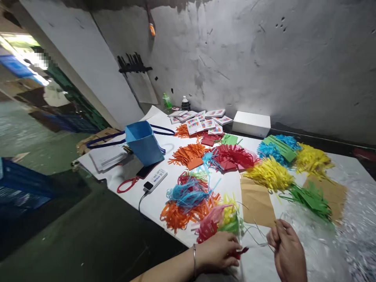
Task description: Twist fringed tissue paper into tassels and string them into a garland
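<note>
My left hand (217,250), with a thin bracelet at the wrist, is closed at the table's near edge on a small dark red paper piece (241,252), mostly hidden by the fingers. Thin string (258,244) runs from there to my right hand (288,248), whose thumb and forefinger pinch it. Loose loops of the string curl up between the hands. Just beyond my left hand lies a bunch of pink, yellow and green fringed paper tassels (216,219). Behind it sit blue tassels (188,192) and orange tassels (174,213). Brown paper (258,201) lies beyond the string.
Yellow fringe (270,174), green fringe (311,201) and red fringe (232,156) cover the back of the white table. Clear plastic bags (352,219) heap up at right. Leftward are a power bank (155,180), a blue box (143,143) and printed cards (194,125). A white box (252,124) stands against the wall.
</note>
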A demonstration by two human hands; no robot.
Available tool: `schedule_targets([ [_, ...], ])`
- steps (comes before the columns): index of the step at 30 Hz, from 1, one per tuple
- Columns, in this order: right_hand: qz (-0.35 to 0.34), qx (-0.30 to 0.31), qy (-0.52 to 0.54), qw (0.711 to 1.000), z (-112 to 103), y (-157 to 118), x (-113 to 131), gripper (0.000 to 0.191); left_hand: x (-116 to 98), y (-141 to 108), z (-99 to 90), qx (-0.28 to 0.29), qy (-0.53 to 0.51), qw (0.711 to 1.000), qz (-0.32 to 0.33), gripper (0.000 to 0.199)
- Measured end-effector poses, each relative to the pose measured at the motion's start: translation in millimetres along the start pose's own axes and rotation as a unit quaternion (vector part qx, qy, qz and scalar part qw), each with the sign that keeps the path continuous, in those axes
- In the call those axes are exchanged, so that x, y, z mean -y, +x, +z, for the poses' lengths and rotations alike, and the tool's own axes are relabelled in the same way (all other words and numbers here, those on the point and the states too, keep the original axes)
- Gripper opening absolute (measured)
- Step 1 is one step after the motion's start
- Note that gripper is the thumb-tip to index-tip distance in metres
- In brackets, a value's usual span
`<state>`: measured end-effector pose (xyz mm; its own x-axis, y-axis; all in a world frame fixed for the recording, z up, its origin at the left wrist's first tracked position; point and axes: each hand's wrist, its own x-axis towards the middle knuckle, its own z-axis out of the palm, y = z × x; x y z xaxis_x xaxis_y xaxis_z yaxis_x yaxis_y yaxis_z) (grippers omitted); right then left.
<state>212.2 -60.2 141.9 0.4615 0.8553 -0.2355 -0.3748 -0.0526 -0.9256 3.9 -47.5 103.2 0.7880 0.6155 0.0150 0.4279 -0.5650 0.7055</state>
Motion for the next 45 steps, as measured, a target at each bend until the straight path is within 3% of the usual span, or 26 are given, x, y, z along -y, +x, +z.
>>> schedule_targets([
  [2, 0.024, 0.003, 0.005, 1.000, -7, 3, -3, 0.035, 27, 3, -9.5, -0.092, 0.038, 0.988, -0.115, 0.020],
  [4, 0.048, 0.009, -0.013, 0.999, -10, 0, -9, 0.038, 57, 8, -28.0, -0.187, 0.110, 0.937, -0.273, 0.027],
  [5, 0.061, 0.013, -0.018, 0.998, -9, -2, -12, 0.040, 72, 10, -38.2, -0.207, 0.132, 0.919, -0.307, 0.027],
  [8, 0.090, 0.035, -0.023, 0.995, -3, -9, -23, 0.046, 108, 17, -61.7, -0.223, 0.160, 0.898, -0.345, 0.020],
  [11, 0.100, 0.067, -0.046, 0.992, 5, -14, -30, 0.046, 120, 19, -70.9, -0.221, 0.163, 0.900, -0.338, 0.017],
  [15, 0.091, 0.126, -0.082, 0.984, 15, -20, -31, 0.043, 92, 10, -75.9, -0.259, 0.154, 0.910, -0.284, 0.014],
  [18, 0.064, 0.176, -0.097, 0.977, 32, -27, -24, 0.045, 47, -1, -77.9, -0.334, 0.076, 0.926, -0.160, 0.015],
  [22, 0.060, 0.253, -0.061, 0.964, 58, -32, -4, 0.053, -9, -8, -75.4, -0.268, 0.024, 0.963, 0.019, 0.016],
  [24, 0.057, 0.284, -0.067, 0.955, 65, -33, 5, 0.042, -27, -8, -72.8, -0.239, 0.004, 0.970, 0.036, 0.019],
  [27, 0.037, 0.296, -0.090, 0.950, 68, -36, 9, 0.033, -39, -7, -67.0, -0.240, -0.106, 0.965, -0.013, 0.027],
  [30, 0.035, 0.278, -0.087, 0.956, 65, -40, 8, 0.036, -42, -4, -58.0, -0.241, -0.282, 0.923, -0.104, 0.022],
  [35, 0.025, 0.228, -0.120, 0.966, 53, -47, 9, 0.033, -39, 3, -46.1, -0.242, -0.593, 0.737, -0.215, 0.033],
  [37, 0.019, 0.230, -0.158, 0.960, 48, -50, 13, 0.033, -39, 5, -45.5, -0.236, -0.639, 0.696, -0.228, 0.033],
  [40, -0.004, 0.222, -0.209, 0.952, 45, -54, 18, 0.031, -42, 6, -45.5, -0.232, -0.658, 0.676, -0.238, 0.032],
  [45, -0.015, 0.204, -0.248, 0.947, 47, -56, 25, 0.029, -41, 6, -41.5, -0.211, -0.647, 0.695, -0.234, 0.031],
])
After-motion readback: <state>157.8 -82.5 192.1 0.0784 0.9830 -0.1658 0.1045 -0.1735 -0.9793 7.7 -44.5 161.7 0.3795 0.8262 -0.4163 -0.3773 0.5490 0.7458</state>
